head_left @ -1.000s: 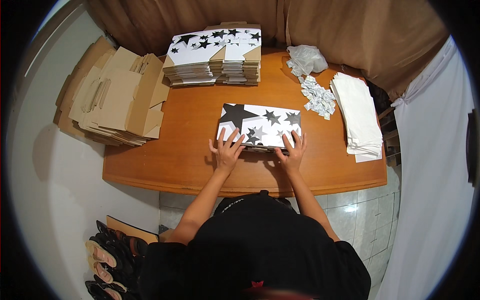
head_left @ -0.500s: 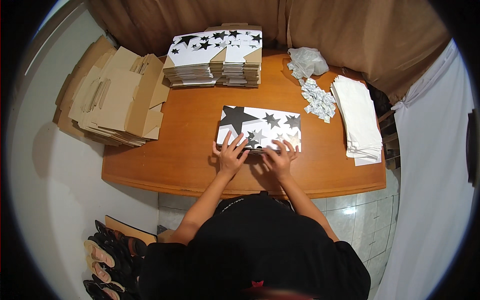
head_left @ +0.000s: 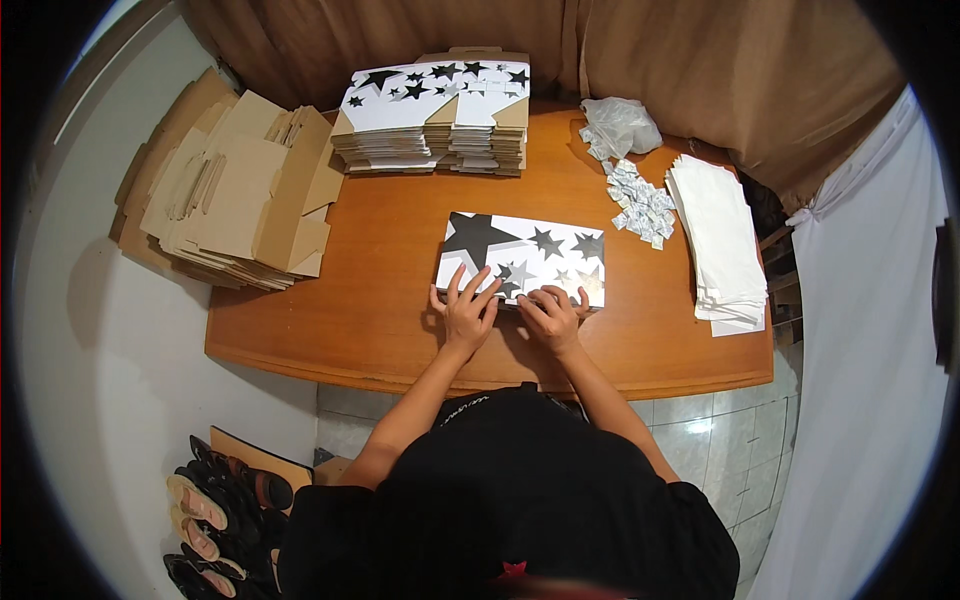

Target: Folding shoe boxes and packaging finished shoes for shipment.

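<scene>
Head view, table as I observe it, with the box as dial centre and twelve at the far side. A white rectangular cardboard box printed with black and grey stars (head_left: 525, 250) lies star-panel upward on an orange-brown wooden table (head_left: 390, 260), near its middle.

At seven o'clock, the bare left hand (head_left: 468, 320): fingers spread and lightly bent, fingertips on the box's top near the front edge. At five o'clock, the bare right hand (head_left: 557, 325): fingers curled at that edge (whether they pinch it, I cannot tell).

At eleven, a stack of flat star-printed white and brown cardboard pieces (head_left: 430, 130). Between nine and ten, a pile of plain brown flat cardboard (head_left: 235, 205). At one, a crumpled translucent plastic bag (head_left: 625, 125); at two, touching it, a scatter of small square whitish sachets (head_left: 642, 208). At three, a stack of thin white rectangular sheets (head_left: 718, 240) (paper or cloth, not determinable). Off the table, towards half past seven, black and tan shoes (head_left: 205, 510).
</scene>
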Motion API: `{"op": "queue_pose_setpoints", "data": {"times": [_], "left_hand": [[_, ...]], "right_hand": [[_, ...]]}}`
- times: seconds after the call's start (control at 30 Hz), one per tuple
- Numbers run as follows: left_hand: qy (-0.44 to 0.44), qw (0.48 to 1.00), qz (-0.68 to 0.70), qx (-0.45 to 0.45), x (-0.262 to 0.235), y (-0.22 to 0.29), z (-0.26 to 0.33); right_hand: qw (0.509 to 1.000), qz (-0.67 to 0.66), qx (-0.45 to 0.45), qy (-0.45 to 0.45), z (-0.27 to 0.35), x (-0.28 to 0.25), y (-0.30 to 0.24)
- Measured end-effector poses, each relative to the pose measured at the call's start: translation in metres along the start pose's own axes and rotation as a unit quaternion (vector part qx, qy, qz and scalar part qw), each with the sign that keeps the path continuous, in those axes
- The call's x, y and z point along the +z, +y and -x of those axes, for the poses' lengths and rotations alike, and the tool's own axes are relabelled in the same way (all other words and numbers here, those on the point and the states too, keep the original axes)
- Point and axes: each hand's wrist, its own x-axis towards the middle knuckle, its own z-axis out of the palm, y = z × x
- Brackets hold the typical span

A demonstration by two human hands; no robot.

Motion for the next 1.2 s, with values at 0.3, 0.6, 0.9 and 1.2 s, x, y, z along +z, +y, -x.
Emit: {"op": "queue_pose_setpoints", "data": {"times": [0.3,0.6,0.9,1.2], "left_hand": [[-0.004,1.000,-0.005,-0.014,0.001,0.007,-0.004],[0.012,0.999,-0.010,-0.033,0.008,0.010,-0.005],[0.125,0.974,0.012,-0.190,0.018,-0.003,-0.013],[0.212,0.870,-0.042,-0.443,-0.018,-0.054,-0.027]], "right_hand": [[1.000,0.001,0.013,-0.003,-0.008,0.005,-0.002],[0.993,-0.045,0.070,-0.083,-0.027,-0.005,0.002],[0.947,-0.165,0.259,-0.091,-0.037,-0.013,0.113],[0.887,-0.372,0.217,-0.166,0.007,-0.020,0.077]]}}
